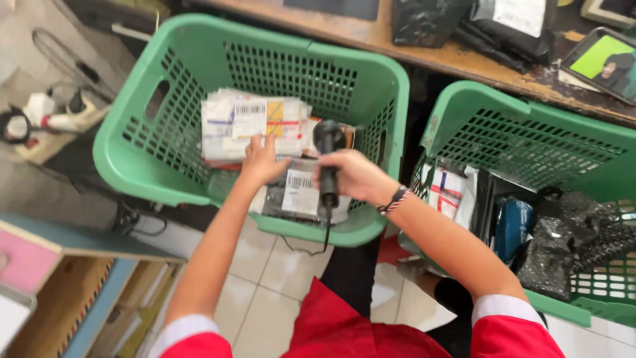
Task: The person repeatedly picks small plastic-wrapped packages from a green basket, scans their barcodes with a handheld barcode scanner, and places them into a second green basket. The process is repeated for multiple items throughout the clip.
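Right hand (354,174) fist-closed round black scanner (328,159); left hand (263,161) flat, fingers spread on grey parcel (298,192) (half hidden) near green basket (165,179) front rim.

Even, soft daylight, no hard shadows under my hands (265,162). Mild glare on the white labels beside my left fingers and on the phone screen (599,63) far right of my right hand (354,176). Slight motion blur overall; edges stretch wide-angle, floor corners softest.
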